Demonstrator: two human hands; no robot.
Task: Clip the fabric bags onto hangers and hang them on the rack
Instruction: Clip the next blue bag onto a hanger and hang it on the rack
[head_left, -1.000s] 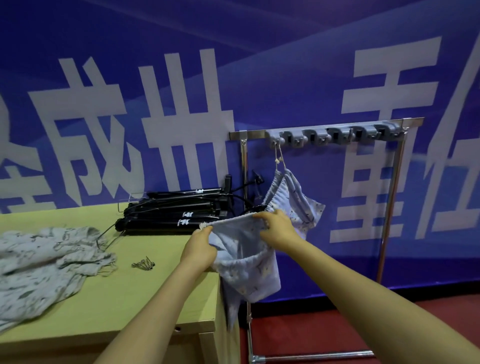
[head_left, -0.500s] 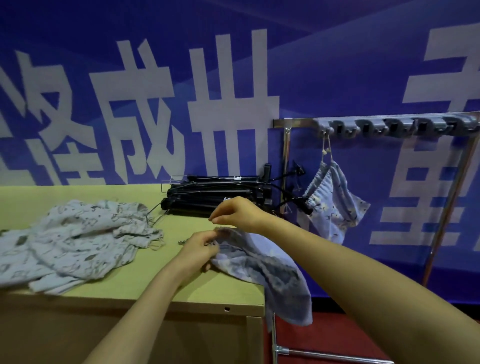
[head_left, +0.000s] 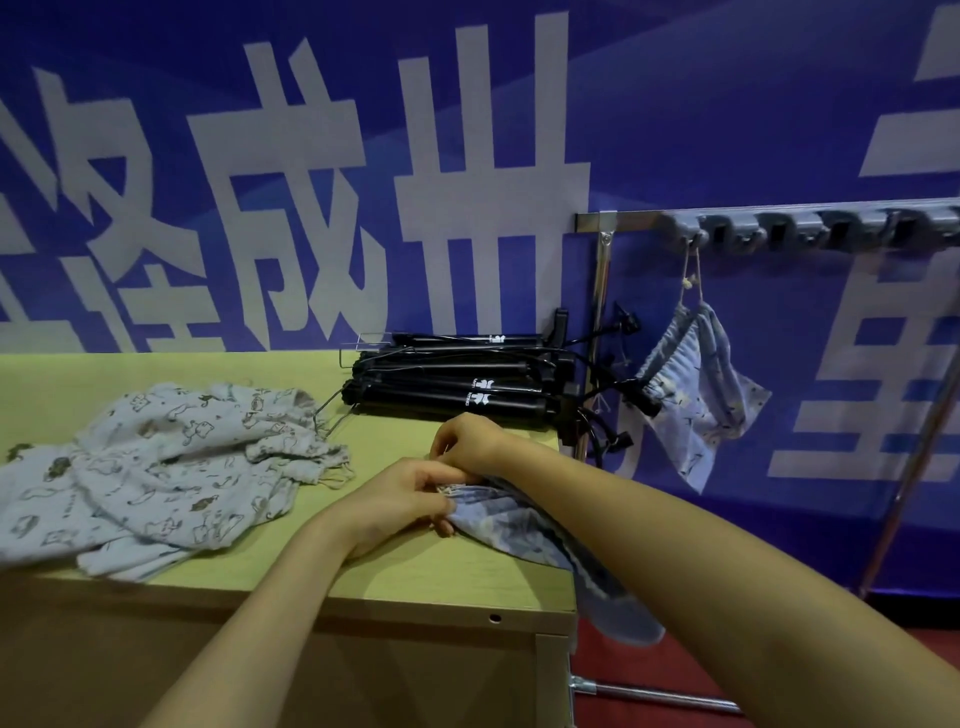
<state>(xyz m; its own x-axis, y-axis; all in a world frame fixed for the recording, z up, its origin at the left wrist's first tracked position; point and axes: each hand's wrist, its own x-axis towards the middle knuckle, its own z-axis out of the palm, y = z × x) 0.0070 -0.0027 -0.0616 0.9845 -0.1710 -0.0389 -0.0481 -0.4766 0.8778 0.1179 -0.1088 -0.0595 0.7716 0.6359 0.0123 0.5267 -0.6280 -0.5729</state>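
A blue patterned fabric bag (head_left: 514, 530) lies over the right corner of the table (head_left: 291, 577), its lower part hanging off the edge. My left hand (head_left: 400, 501) pinches the bag's gathered top. My right hand (head_left: 467, 439) curls over that same top edge just behind. A stack of black clip hangers (head_left: 457, 384) lies at the back of the table. One blue fabric bag (head_left: 696, 395) hangs by its cord from the leftmost hook of the rack (head_left: 805, 231).
A heap of pale printed fabric bags (head_left: 166, 467) covers the left of the table. The rack's chrome post (head_left: 600, 312) stands just right of the table, with several free hooks along its bar. A blue banner wall is behind; red floor lies below.
The bag came down from in front of the rack onto the table corner. Both hands moved left and down with it, closing together at its top edge. The view swung left.
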